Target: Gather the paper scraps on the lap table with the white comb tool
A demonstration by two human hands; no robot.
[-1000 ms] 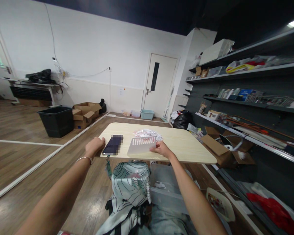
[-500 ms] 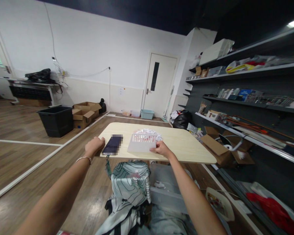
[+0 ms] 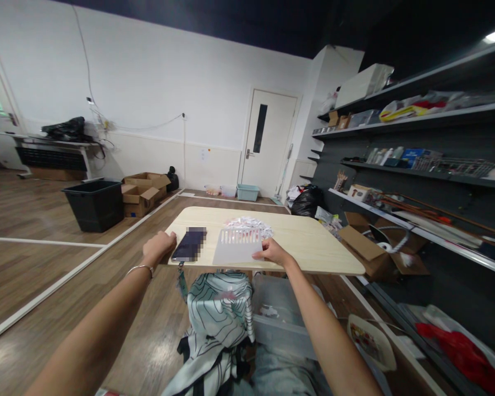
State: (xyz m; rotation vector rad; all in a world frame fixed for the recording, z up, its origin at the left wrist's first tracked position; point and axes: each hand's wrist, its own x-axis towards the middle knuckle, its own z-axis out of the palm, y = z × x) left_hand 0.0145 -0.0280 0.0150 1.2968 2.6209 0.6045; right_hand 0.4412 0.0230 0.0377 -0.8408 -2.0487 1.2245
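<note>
A white slotted tray (image 3: 236, 248) lies just beside a flat dark phone (image 3: 188, 245).

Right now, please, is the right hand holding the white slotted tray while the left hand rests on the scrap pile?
No: the head view shows the left hand at the table edge beside the phone, not on the scrap pile. The right hand does hold the tray.

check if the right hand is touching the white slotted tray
Touching. The head view shows the right hand pinching the white slotted tray at its near right corner.
</note>
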